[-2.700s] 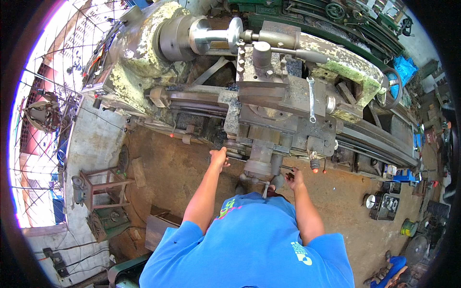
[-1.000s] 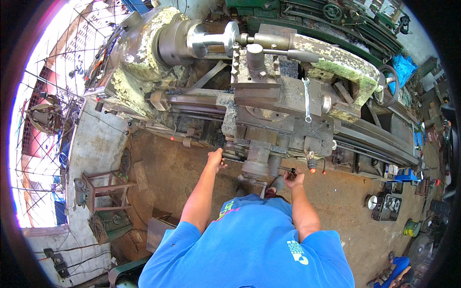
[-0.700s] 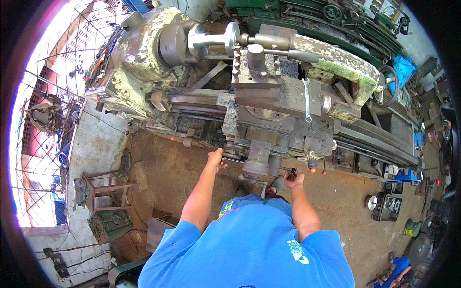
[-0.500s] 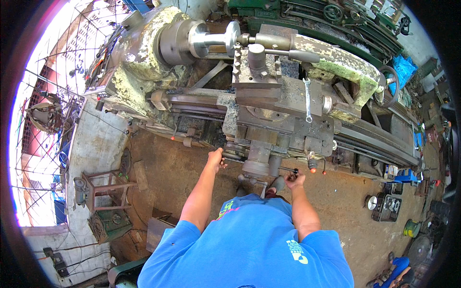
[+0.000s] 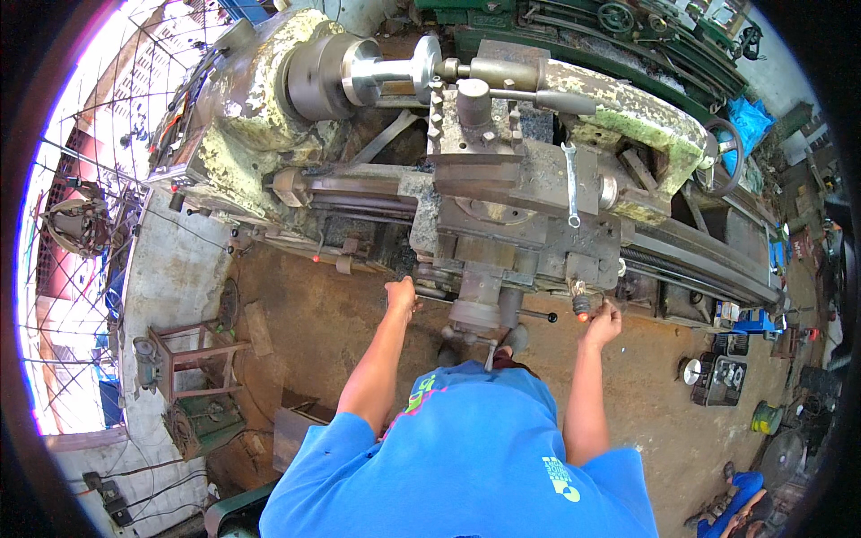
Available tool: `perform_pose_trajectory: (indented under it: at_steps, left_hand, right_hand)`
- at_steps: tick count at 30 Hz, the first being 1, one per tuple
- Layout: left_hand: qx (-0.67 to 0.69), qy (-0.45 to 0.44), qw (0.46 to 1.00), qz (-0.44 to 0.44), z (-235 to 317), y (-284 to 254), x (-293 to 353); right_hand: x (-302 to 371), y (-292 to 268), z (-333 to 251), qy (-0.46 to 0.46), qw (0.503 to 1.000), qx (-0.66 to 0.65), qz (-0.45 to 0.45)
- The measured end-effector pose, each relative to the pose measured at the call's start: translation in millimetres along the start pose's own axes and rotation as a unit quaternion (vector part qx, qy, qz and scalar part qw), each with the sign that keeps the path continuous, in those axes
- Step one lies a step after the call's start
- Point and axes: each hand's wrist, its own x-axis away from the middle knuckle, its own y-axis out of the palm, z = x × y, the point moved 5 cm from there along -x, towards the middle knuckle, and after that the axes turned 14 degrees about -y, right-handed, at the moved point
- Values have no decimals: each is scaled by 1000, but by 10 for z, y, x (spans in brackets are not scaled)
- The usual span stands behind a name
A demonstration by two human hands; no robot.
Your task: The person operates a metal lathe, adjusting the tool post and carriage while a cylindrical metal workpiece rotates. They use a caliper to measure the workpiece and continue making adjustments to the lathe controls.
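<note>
In front of me stands a metal lathe. My left hand is closed at the end of a handle bar on the left of the carriage; the grip itself is mostly hidden by my fingers. My right hand is closed at the small lever beside an orange-tipped knob on the carriage's right. A shiny flanged workpiece sits between the chuck and the tailstock. Nearer than these is the tool post. A wrench lies on the carriage top.
A black-knobbed lever sticks out between my arms. On the left floor stands a wooden stand. To the right lies a black crate of parts. Another person's blue-clad leg shows at lower right. A green machine stands behind.
My right hand has left the black-knobbed lever and moved right to the small lever by the orange-tipped knob. My left hand stays at the handle bar.
</note>
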Motion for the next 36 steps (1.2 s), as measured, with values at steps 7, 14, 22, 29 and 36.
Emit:
perform_pose_trajectory:
  at_steps: [7, 14, 22, 29, 36]
  left_hand:
    - [-22, 14, 1000, 3, -5, 33, 21]
    - [-29, 14, 999, 37, 8, 30, 83]
    - [-14, 5, 999, -43, 18, 26, 26]
    - [-15, 4, 999, -29, 21, 2, 30]
    - [1, 15, 1000, -8, 33, 19, 33]
  right_hand:
    - [216, 546, -901, -186, 973, 48, -132]
    - [363, 675, -1070, -269, 933, 164, -172]
    - [407, 694, -1157, -305, 911, 211, -179]
    - [396, 702, -1133, -301, 913, 203, -188]
    - [389, 689, -1108, -305, 910, 208, -188]
